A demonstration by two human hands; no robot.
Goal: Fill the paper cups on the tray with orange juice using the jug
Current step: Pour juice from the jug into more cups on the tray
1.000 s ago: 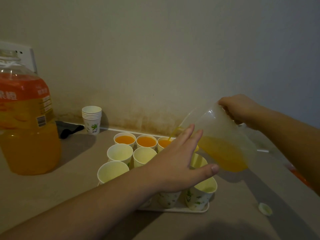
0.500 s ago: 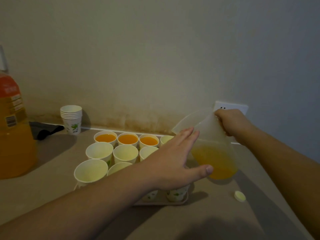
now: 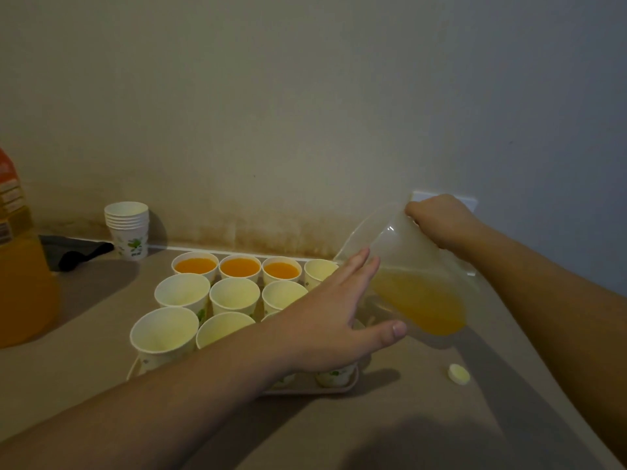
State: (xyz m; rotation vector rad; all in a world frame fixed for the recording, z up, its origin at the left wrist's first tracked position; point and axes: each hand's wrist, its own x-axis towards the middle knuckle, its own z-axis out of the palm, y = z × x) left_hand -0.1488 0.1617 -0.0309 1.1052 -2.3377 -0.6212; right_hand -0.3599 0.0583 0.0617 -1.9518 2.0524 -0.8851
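While the right hand [image 3: 441, 222] grips the translucent jug [image 3: 412, 269] at its upper rim or handle, fingers curled tight round it, the jug leans with its spout toward the back row of paper cups [image 3: 234, 293] on the tray [image 3: 342, 388]. That tilt puts the spout just beside the fourth cup [image 3: 319, 271] of the far row, which looks empty, so I judge this to be the cup due for filling; no stream is visible. The orange juice [image 3: 420, 303] pools low in the jug's belly, enough for several more cups by the look of it.

The left hand [image 3: 336, 320] is spread flat, fingers straight and together, thumb out, hovering above the right side of the tray and close to the jug's wall. It holds nothing; whether the fingertips touch the jug I cannot tell. It seems placed to steady the jug or guard the near cups from a knock.

Three cups [image 3: 239, 268] in the far row already hold juice; the nearer rows that show are empty, and some cups are hidden under the left hand. A stack of spare cups [image 3: 128, 228] stands near the wall, well apart, a large juice bottle [image 3: 20, 279] sits at the left edge of the worktop [image 3: 424, 418], and a small cap [image 3: 458, 374] lies loose to the right of the tray
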